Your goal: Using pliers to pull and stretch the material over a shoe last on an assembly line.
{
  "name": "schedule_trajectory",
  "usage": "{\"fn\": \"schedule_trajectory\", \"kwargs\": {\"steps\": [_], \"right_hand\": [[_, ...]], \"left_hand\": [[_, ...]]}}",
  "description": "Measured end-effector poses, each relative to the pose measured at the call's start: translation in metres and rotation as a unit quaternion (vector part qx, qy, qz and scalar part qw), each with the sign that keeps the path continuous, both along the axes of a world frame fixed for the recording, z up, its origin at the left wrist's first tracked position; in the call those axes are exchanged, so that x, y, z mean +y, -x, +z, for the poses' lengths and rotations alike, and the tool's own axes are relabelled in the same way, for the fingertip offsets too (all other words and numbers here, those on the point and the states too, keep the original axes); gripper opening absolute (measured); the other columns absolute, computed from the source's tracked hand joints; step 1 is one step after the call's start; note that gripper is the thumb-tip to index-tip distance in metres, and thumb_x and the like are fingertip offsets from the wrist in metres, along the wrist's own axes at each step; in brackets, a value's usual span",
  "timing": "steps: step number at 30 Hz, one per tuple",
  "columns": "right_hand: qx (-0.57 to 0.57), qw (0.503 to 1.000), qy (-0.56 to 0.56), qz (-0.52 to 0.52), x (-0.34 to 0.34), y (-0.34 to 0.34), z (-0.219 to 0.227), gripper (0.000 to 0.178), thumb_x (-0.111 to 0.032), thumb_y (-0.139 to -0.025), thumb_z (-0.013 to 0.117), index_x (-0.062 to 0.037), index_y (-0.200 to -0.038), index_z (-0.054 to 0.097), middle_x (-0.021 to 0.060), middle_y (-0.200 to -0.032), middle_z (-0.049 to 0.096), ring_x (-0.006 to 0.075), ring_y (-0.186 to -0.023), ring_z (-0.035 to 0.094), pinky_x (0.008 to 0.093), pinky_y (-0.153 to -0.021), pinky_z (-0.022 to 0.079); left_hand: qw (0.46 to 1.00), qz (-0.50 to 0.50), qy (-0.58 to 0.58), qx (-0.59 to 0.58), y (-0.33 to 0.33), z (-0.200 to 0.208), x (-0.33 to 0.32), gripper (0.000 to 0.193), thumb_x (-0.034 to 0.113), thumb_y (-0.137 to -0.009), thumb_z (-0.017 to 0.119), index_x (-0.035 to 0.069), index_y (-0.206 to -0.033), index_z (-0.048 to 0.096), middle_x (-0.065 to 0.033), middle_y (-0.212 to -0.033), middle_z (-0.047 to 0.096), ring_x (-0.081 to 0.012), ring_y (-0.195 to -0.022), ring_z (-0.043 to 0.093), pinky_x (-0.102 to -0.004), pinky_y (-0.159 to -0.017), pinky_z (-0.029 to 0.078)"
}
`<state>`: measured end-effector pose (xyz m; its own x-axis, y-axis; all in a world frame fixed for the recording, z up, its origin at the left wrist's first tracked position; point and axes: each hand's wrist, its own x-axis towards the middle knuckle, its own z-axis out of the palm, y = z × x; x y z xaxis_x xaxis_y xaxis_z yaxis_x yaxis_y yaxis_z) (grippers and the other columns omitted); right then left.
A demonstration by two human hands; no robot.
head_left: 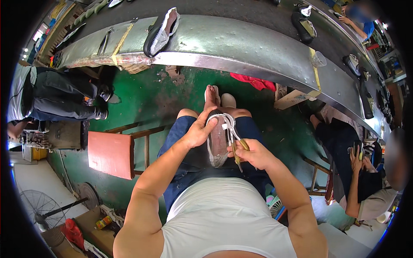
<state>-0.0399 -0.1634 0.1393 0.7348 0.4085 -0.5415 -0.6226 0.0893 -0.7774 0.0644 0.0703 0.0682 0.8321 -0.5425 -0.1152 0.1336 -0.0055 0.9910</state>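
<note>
"Where is the worked shoe (218, 146) found in the head view?"

"It is held over the lap, well apart from the metal bench (245, 36). Its pinkish-brown face is turned up, framed by a pale rim, and its dark end is pointed away from the body."

"How is the left hand (200, 131) occupied?"

"That far end is grasped by it. The thumb is laid over the face at the left side; the other fingers are curled around the outside and partly hidden."

"And the right hand (254, 154)?"

"The yellow handles of the pincers (245, 144) are grasped in its bent fingers. The tool's curved, silvery head is placed along the shoe's right side. Whether anything is pinched by its tips cannot be told."

"What is carried by the bench?"

"A black-and-white shoe (161, 34) is set aslant, its lower end brought to the front edge. Toward the left end, a slim metal tool (104, 41) is laid. Yellow strips (315, 71) are stuck across the metal, one toward each end, and a transparent cup (318, 59) is placed beside the right one."

"And around it?"

"A red cloth (254, 81) is seen below the front edge. A stool with a reddish top (111, 155) is stood on the green floor (142, 92), left of the lap. At the right, something too small to be made out is held in a co-worker's hands (356, 159)."
</note>
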Motion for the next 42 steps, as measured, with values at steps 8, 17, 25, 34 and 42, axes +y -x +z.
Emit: {"fn": "schedule_trajectory", "kwargs": {"steps": [8, 17, 25, 34, 42], "right_hand": [[-0.055, 0.99, 0.116, 0.052, -0.003, -0.014, -0.01, 0.014, -0.013, -0.1, 0.058, -0.0003, -0.103, 0.061, 0.0043, -0.083, 0.066, 0.013, -0.074, 0.065, 0.029, -0.067, 0.054], [-0.341, 0.87, 0.355, -0.035, 0.015, 0.003, -0.077, 0.022, -0.018, -0.097, 0.061, 0.001, -0.108, 0.06, 0.0167, -0.081, 0.068, 0.0367, -0.078, 0.068, 0.0445, -0.073, 0.052], [-0.395, 0.831, 0.387, -0.06, 0.016, 0.011, -0.081, 0.025, -0.016, -0.096, 0.061, 0.0024, -0.112, 0.058, 0.0241, -0.092, 0.067, 0.0442, -0.087, 0.065, 0.0482, -0.077, 0.052], [-0.288, 0.808, 0.508, 0.07, 0.012, 0.03, -0.011, 0.015, -0.01, -0.095, 0.057, 0.004, -0.1, 0.054, 0.0283, -0.097, 0.064, 0.0479, -0.088, 0.064, 0.0534, -0.077, 0.053], [-0.084, 0.971, 0.222, 0.026, -0.016, 0.025, 0.002, 0.03, -0.026, -0.098, 0.061, 0.0034, -0.101, 0.058, 0.0116, -0.077, 0.068, 0.0184, -0.066, 0.065, 0.0334, -0.063, 0.052]], "left_hand": [[1.0, 0.008, -0.006, -0.005, -0.003, -0.001, -0.006, 0.046, 0.023, -0.104, 0.056, 0.008, -0.146, 0.044, -0.0091, -0.129, 0.057, -0.0168, -0.122, 0.052, -0.0316, -0.107, 0.041], [0.998, 0.025, 0.065, 0.007, -0.006, -0.026, -0.003, 0.042, 0.016, -0.102, 0.059, 0.008, -0.142, 0.05, -0.0013, -0.128, 0.056, -0.0126, -0.119, 0.051, -0.0294, -0.106, 0.04], [0.997, 0.021, 0.08, -0.007, -0.009, -0.03, -0.008, 0.04, 0.014, -0.101, 0.061, 0.009, -0.14, 0.053, 0.0, -0.128, 0.057, -0.0114, -0.118, 0.052, -0.029, -0.106, 0.04], [0.994, -0.011, 0.068, 0.091, 0.004, 0.008, -0.015, 0.046, 0.013, -0.098, 0.066, 0.01, -0.141, 0.051, -0.0011, -0.123, 0.06, -0.0109, -0.115, 0.054, -0.029, -0.104, 0.043], [0.996, 0.026, -0.008, 0.079, 0.0, 0.003, -0.033, 0.043, 0.007, -0.096, 0.066, 0.004, -0.137, 0.055, -0.0039, -0.114, 0.065, -0.0114, -0.105, 0.06, -0.0269, -0.096, 0.049]]}}
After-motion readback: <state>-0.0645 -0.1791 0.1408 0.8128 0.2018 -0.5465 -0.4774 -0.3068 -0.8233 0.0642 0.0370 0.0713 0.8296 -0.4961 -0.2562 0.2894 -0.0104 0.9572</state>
